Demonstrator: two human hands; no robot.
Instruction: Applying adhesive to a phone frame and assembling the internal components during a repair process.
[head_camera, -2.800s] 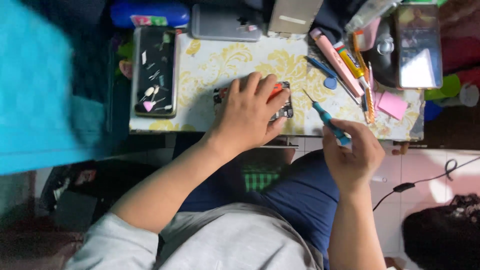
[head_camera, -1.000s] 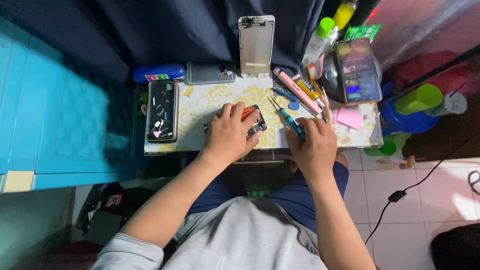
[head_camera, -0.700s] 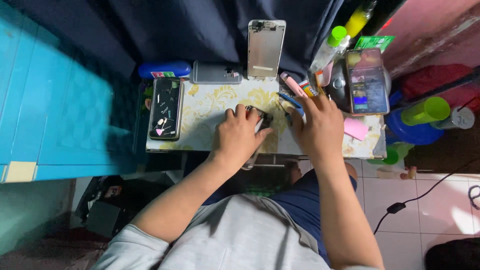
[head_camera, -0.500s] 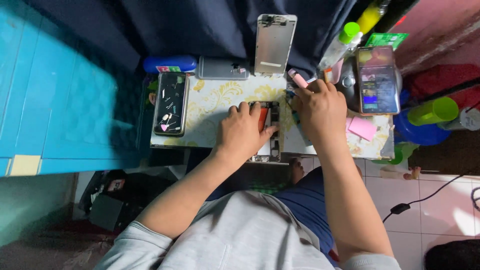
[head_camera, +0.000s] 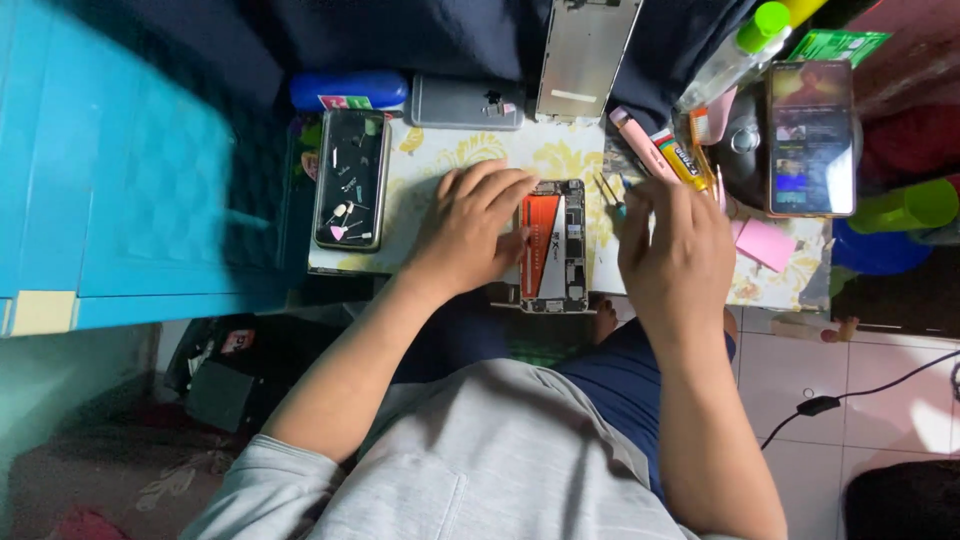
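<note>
The left hand lies flat, fingers spread, steadying the opened smartphone with orange battery on the yellow-patterned small table. The right hand pinches a thin blue-tipped tool just beside the phone.

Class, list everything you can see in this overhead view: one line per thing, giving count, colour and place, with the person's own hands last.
Opened phone: one, orange and dark inside, table centre.
Dark tray of small parts: one, black, table left.
Grey phone back: one, grey, table's far edge.
Silver phone frame: one, silver, beyond the table.
Blue bottle: one, blue, far left, lying down.
Lit phone: one, screen on, right.
Pink pad: one, pink, right.
Table: one, white and yellow floral.
Left hand: steadies the opened phone.
Right hand: beside the opened phone, by thin tools.
</note>
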